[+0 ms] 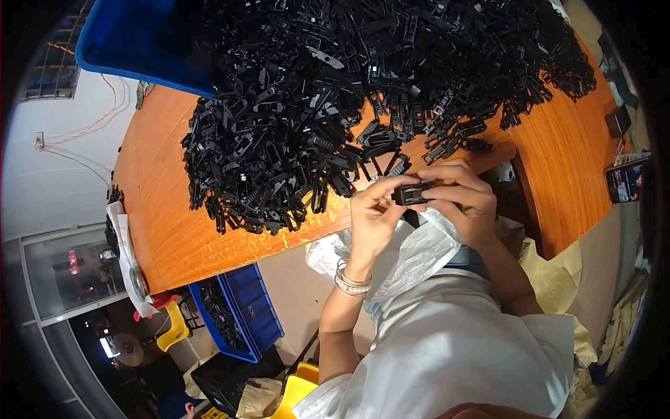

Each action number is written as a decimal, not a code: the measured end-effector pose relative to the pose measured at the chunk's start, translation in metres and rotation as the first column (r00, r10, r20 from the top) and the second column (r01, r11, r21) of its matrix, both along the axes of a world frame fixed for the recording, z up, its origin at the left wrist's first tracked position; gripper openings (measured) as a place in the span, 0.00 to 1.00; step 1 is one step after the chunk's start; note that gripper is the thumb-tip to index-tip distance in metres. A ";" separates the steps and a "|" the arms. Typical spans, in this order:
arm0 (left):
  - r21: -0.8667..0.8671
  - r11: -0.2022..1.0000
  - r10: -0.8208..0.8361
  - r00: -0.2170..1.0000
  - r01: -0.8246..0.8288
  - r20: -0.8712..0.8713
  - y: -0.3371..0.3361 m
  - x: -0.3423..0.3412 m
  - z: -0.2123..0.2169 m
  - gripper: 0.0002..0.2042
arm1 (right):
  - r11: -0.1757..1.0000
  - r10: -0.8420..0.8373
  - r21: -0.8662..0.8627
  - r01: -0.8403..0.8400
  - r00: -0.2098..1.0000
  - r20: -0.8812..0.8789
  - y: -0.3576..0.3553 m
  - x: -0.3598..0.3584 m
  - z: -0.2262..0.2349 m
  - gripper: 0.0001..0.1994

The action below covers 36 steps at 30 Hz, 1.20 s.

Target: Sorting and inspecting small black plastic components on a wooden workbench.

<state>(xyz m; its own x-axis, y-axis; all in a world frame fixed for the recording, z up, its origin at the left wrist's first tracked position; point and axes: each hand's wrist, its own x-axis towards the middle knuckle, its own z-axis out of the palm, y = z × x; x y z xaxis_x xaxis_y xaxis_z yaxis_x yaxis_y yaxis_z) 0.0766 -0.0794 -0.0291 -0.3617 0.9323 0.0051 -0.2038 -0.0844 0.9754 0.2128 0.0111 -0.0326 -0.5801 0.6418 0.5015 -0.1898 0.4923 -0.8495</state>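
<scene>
Between my two hands, just off the near edge of the table, is a small black plastic part [412, 194] with a rectangular opening. My left hand [375, 208] pinches its left end between thumb and fingers. On its other end are the fingers of my right hand [463, 200], closed round it. Beyond my hands a large heap of similar black plastic parts [279, 133] covers much of the wooden table [181, 244]. A white plastic bag [426, 244] lies on my lap under my hands.
A blue bin [132, 49] stands at the far left by the heap. Below the table edge, another blue crate [250, 307] holds black parts. A yellow chair [173, 328] is on the floor at left. At the right edge is a phone [627, 183] with its screen lit.
</scene>
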 end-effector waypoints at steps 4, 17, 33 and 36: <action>-0.010 0.999 0.036 0.999 -0.035 0.022 -0.002 0.004 0.003 0.10 | 0.991 -0.003 0.131 -0.003 0.999 0.045 -0.002 -0.004 0.002 0.12; -0.159 0.987 -0.038 0.995 0.023 -0.093 -0.014 -0.053 0.066 0.11 | 0.995 -0.099 -0.018 0.099 0.995 0.012 -0.014 -0.009 0.018 0.08; 0.307 0.804 0.258 -0.166 -0.510 -0.952 0.123 -0.337 0.097 0.11 | 0.925 -0.019 -0.374 0.065 0.992 0.125 0.001 -0.033 0.018 0.04; 0.374 0.711 0.340 -0.175 -0.595 -0.924 0.147 -0.349 0.097 0.07 | 0.920 -0.038 -0.381 0.089 0.990 0.139 0.004 -0.040 0.018 0.04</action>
